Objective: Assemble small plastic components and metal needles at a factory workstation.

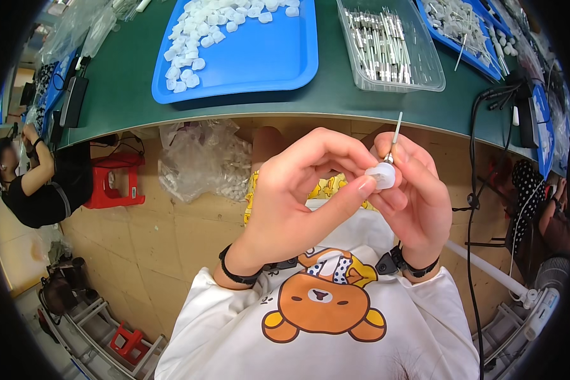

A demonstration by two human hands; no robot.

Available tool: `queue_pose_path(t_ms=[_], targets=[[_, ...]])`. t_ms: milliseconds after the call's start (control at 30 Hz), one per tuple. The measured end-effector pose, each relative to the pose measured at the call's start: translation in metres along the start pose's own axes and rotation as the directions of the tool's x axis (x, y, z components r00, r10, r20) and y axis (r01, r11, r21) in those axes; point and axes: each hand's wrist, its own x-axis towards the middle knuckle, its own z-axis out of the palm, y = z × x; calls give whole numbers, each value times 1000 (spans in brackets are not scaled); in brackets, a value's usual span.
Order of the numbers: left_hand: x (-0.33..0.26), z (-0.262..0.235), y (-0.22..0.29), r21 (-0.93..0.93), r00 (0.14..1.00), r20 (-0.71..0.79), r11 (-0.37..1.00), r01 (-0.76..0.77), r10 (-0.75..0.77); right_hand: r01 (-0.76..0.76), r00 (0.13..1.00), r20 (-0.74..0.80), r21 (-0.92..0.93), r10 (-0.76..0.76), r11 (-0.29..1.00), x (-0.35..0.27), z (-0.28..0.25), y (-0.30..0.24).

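— Both hands are meeting in the middle of the frame. What are they holding?

— Her left hand (297,190) is pinching a small round white plastic cap (382,175) with curled fingers. Her right hand (418,196) is closing around a thin white stick with a metal end (394,136), poking up from the cap.

— And above?

— A blue plastic tray (266,57) of white caps is sitting on the green table (126,82).

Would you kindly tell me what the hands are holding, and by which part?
Both hands hold a small white cap by its rim, left hand and right hand; a thin stick rises from it.
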Motion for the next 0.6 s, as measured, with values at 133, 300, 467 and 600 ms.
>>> queue_pose_path(t_ms=[133, 300, 467, 600], targets=[[0, -3, 0, -75, 996, -3, 993, 86, -86, 2, 1000, -17, 22, -2, 1000, -1, 3, 1], [0, -6, 0, -4, 1000, 25, 1000, 11, -11, 49, 999, 4, -21, -49, 999, -3, 1, 1], [-1, -10, -1, 51, 994, 98, 998, -48, 43, 193, 977, 131, -192, -170, 962, -7, -2, -2], [0, -12, -4, 110, 989, 109, 987, -114, 102, 194, 979, 114, -270, -169, 943, -12, 0, -4]])
